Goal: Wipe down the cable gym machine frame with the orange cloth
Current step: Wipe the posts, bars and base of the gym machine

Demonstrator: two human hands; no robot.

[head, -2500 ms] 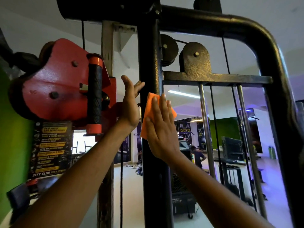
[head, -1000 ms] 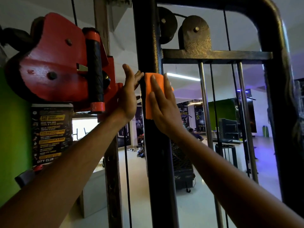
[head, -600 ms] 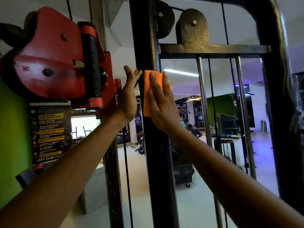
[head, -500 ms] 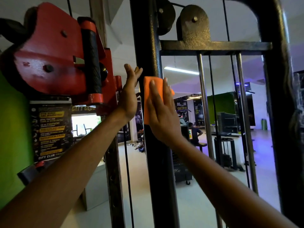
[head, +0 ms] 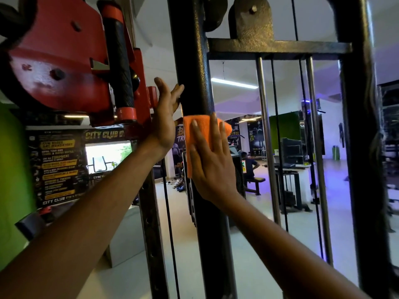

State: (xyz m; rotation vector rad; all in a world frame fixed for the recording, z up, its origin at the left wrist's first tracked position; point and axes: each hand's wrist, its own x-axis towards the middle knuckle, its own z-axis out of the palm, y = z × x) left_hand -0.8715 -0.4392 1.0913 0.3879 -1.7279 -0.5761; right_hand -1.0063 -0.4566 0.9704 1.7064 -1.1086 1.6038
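The right hand [head: 212,167] presses the orange cloth [head: 197,134] flat on the black post [head: 194,61]; the left hand [head: 165,117], fingers straight, braces beside. The unpinched cloth could slip off.

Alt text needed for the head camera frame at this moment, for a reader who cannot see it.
A person's right hand presses an orange cloth flat against a black upright post of a cable gym machine. The left hand, fingers straight, rests on the post's left edge beside a red pulley carriage.
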